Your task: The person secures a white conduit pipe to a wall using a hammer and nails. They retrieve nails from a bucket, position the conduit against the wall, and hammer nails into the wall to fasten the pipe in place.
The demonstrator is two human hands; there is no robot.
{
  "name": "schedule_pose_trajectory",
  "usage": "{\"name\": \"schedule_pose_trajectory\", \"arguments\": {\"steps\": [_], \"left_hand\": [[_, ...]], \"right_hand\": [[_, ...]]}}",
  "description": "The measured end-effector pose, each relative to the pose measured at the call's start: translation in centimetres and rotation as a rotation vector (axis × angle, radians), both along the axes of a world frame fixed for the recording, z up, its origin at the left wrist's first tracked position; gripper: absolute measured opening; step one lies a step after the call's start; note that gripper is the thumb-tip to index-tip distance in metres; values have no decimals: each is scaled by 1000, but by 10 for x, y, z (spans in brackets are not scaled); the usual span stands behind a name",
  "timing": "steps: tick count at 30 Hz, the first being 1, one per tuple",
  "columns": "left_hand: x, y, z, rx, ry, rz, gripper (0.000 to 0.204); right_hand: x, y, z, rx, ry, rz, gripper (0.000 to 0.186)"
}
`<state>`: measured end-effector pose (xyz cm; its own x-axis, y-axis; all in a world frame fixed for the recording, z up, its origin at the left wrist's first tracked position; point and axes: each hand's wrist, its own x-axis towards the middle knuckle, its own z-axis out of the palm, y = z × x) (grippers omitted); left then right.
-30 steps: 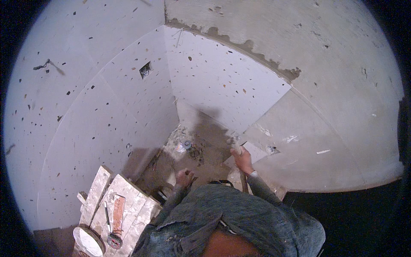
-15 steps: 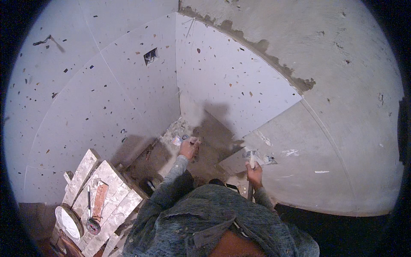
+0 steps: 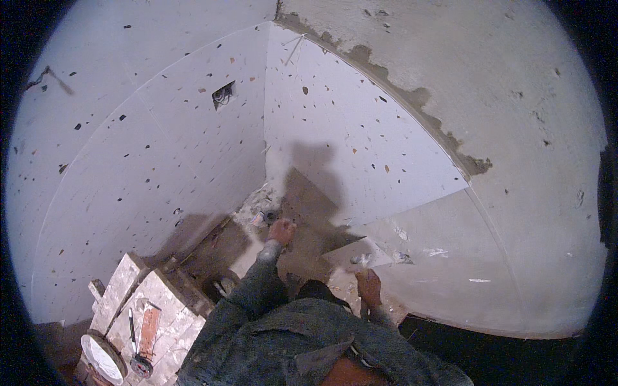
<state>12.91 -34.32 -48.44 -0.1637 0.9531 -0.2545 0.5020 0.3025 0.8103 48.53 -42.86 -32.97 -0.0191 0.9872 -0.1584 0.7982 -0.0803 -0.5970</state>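
My left hand (image 3: 281, 231) is low in the corner between the walls, its fingers curled closed; whatever is in them is hidden. Just beyond it lies a small grey round fitting (image 3: 270, 215), like a pipe end, among pale rubble. To the right, my right hand (image 3: 369, 288) grips a hammer-like tool (image 3: 361, 260) by its handle. The tool's metal head, blurred, points away from me beside a pale triangular piece of the lower wall (image 3: 357, 249).
Speckled white tiles (image 3: 193, 148) cover the left wall. Bare grey plaster (image 3: 515, 116) lies to the right. An opening with wires (image 3: 223, 95) is in the left wall. Near left, a wooden platform (image 3: 168, 293) carries a white bowl (image 3: 102, 360), a tape measure (image 3: 141, 367) and a pencil (image 3: 132, 328).
The head view has shifted and turned a little. My right hand and the hammer-like tool sit lower and farther left in view. My left hand stays near the round fitting.
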Motion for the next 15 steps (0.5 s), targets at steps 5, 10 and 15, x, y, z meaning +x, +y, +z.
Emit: {"name": "schedule_pose_trajectory", "arguments": {"steps": [5, 10, 15], "left_hand": [[14, -62, -77, -296, 104, -158, 47], [40, -118, -118, -499, 136, -342, 47], [56, -150, -138, -604, 143, -475, 48]], "right_hand": [[-40, -4, 23, -20, -101, 176, 37], [-53, -9, 24, -97, -203, 326, 44], [-68, -10, 36, -176, -225, 375, 47]]}}
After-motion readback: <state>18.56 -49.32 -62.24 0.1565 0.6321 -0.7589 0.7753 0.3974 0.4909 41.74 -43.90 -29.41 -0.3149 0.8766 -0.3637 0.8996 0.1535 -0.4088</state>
